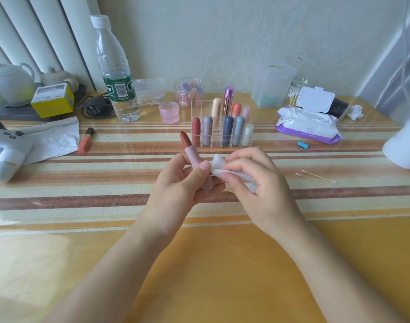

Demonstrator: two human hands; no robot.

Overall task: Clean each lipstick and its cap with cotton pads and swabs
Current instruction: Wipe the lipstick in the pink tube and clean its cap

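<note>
Pink-cased lipstick point(191, 153), uncapped, stands tilted in your left hand point(187, 183) above the striped desk point(106, 187), while your right hand point(252, 183) pinches a white cotton pad point(219, 167) against its base.

Uncapped pink-tubed brick-red lipstick point(189, 150) tilted upright, folded white cotton pad point(225, 171) beside it

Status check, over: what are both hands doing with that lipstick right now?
Left hand grips uncapped lipstick, red tip up. Right hand pinches cotton pad beside its pink tube. Nothing between them.
</note>
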